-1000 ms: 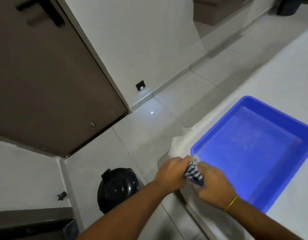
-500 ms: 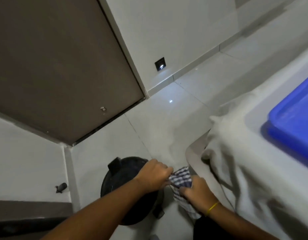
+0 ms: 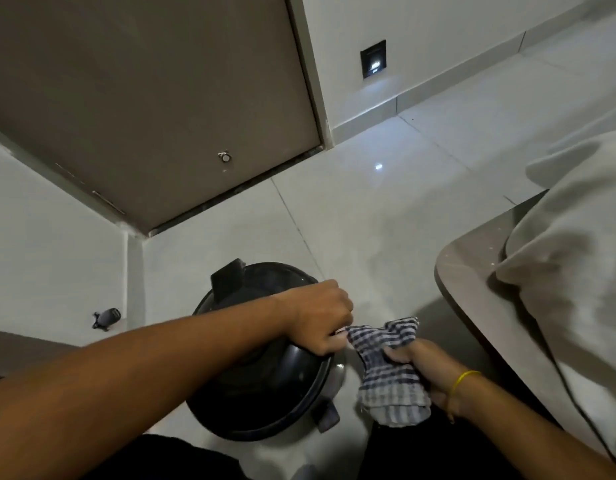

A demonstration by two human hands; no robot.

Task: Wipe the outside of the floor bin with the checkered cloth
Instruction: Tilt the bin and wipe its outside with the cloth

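Note:
A round black floor bin (image 3: pixel 261 386) with a domed lid and a foot pedal stands on the pale tiles just below me. The blue-and-white checkered cloth (image 3: pixel 389 368) hangs between my hands, to the right of the bin and just above its rim. My left hand (image 3: pixel 320 317) is over the lid's right side and pinches the cloth's upper left corner. My right hand (image 3: pixel 427 368), with a yellow band on its wrist, grips the cloth's bunched middle from the right. My left forearm covers part of the lid.
A brown door (image 3: pixel 143 98) closes the corner behind the bin, with a door stop (image 3: pixel 225 156) low on it. A rounded counter corner (image 3: pixel 472 271) draped with a white sheet (image 3: pixel 569 258) juts in on the right. A small dark object (image 3: pixel 106 318) sits on the left wall.
The view has swung down and left from the counter and blue tub to the bin. Both hands have carried the cloth down off the counter to beside the bin lid.

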